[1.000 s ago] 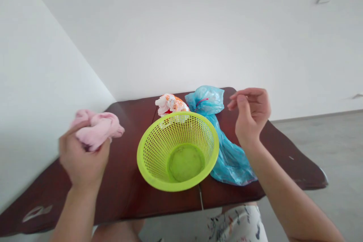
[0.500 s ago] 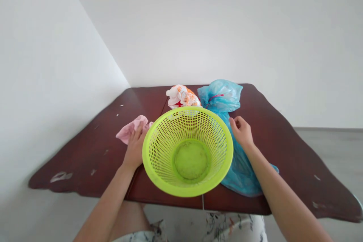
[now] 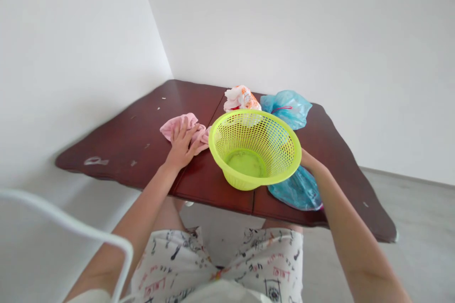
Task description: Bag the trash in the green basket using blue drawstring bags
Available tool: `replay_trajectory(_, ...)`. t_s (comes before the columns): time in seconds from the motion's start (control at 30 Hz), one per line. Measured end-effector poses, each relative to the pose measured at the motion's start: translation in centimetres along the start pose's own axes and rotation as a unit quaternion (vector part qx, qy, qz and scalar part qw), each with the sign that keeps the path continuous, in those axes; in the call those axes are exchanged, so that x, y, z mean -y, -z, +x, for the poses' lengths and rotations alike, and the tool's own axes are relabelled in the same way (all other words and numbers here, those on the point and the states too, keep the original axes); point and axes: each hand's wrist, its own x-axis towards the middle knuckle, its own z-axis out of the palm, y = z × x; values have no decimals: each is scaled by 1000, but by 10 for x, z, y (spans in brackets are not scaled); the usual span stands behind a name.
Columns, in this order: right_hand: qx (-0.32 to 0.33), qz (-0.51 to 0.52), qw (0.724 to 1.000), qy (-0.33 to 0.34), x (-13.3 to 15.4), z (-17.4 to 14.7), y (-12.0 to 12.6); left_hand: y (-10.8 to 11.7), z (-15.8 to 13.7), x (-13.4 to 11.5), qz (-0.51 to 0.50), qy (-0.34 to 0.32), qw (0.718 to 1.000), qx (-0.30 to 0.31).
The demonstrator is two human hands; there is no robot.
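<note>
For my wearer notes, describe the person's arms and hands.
Both forearms are bare. The left hand is ungloved, with no ring or watch visible; the right hand is mostly hidden. The left arm meets a white edge, possibly a sleeve, near a white cord.

Beneath the left hand [image 3: 181, 146], a crumpled plain pink cloth [image 3: 204, 136] is seen; by the right hand [image 3: 310, 160], a round lime-green plastic basket [image 3: 245, 163]; below both, white fabric shorts [image 3: 167, 258] are printed with black and red doodles.

Left of the green basket [image 3: 239, 180], the left hand [image 3: 181, 147] lies spread palm-down, while right of it the right hand [image 3: 308, 160] is mostly hidden.
</note>
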Motion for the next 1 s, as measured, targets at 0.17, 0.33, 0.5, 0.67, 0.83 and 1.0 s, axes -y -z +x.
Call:
replay_trajectory(0.17, -87, -69, 993, 35, 14, -100, 14, 22, -86, -25, 6, 11, 1000, -17)
replay_trajectory(0.33, -108, -120, 987, 3, 22, -233, -56, 11, -179, -47, 35, 42, 998, 29)
replay_trajectory(0.5, -212, -148, 965, -38, 40, -290, -108, -1, -190, -87, -125, 51, 990, 40)
replay_trajectory(0.67, -326, 27, 938, -118, 96, -298, -122, -17, -187, -144, -373, 21, 904, 206)
replay_trajectory(0.83, -274, 224, 926, -133, 169, -277, -140, -39, -180, -205, -560, 71, 769, 300)
replay_trajectory(1.0, -105, 296, 948, -60, 193, -260, -141, -29, -167, -229, -551, 167, 777, 255)
